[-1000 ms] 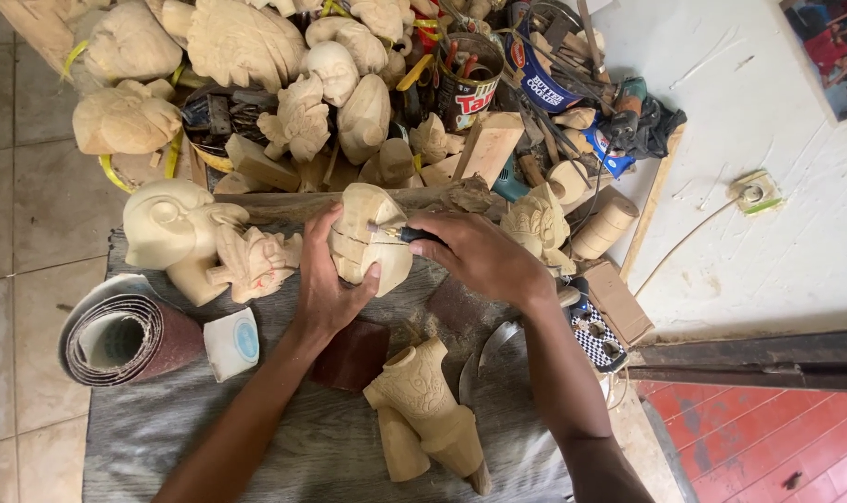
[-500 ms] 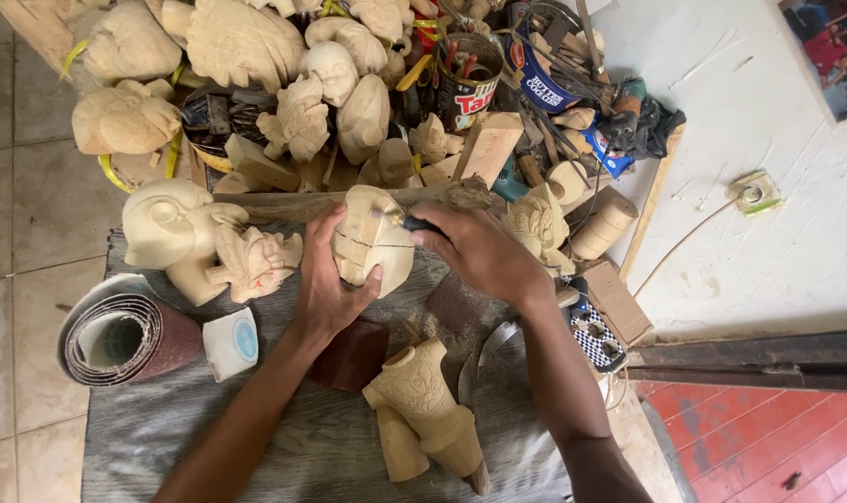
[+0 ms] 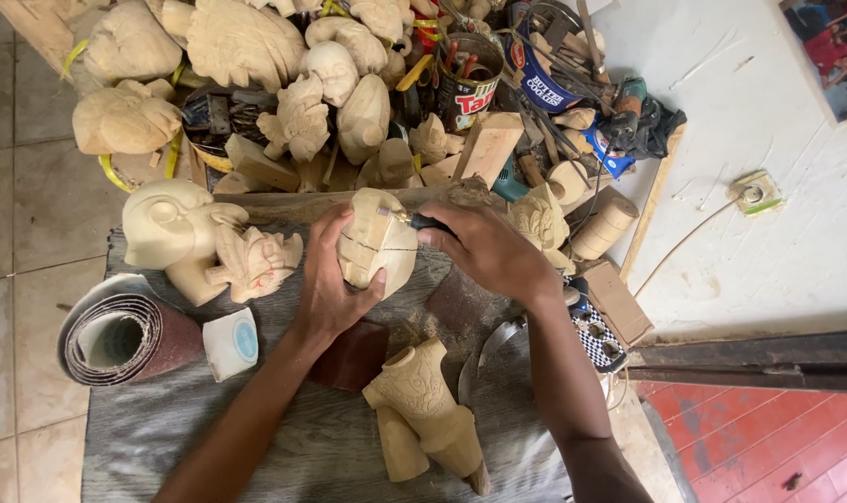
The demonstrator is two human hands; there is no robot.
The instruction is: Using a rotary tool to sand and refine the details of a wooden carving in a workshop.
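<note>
Head view: the pale wood carving point(image 3: 377, 244) stands roughly upright on the grey cloth point(image 3: 209, 419), just right of the bird-head carving point(image 3: 177, 233). Left hand point(image 3: 328, 289) clasps its left flank — right hand point(image 3: 484, 250) pinches a dark-handled tool point(image 3: 422, 222) whose tip meets the carving's upper right, lying crosswise to its long axis.

grey cloth point(image 3: 256, 438) | sandpaper roll point(image 3: 125, 337) | carved wooden figure point(image 3: 423, 410)
</note>
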